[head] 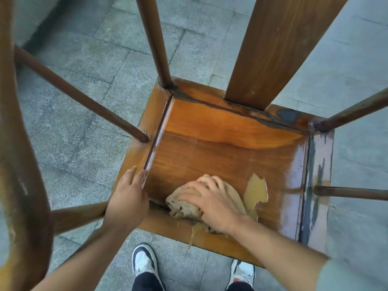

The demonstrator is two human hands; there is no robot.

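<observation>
**A:** Setting: grey stone paving, with a brown varnished wooden armchair standing on it, seen from above. Work in hand: wiping its orange-brown seat panel. Hands?

**B:** Left hand lies on the near left corner of the seat frame. Its fingers are straight along the rail and hold nothing, so it is steadying the chair, I judge. The crumpled beige cloth sits on the near edge of the panel, left of centre. Right hand is on top of it, palm down, fingers bent over the bunch.

**A:** Condition of the surface?

**B:** Just right of the cloth is a pale yellow patch of bare, peeled finish. Drips of the same colour run over the front rail below the wrist. Further right, a wet-looking sheen on the panel's edge, then a dark worn strip along the right rail.

**A:** Progress?

**B:** A judgement only: partway. The right side looks wiped, going by the gloss. The middle and far panel show faint streaks. The dark grime along the back rail seam looks untouched. Left to do: far half, seams, drips.
</observation>
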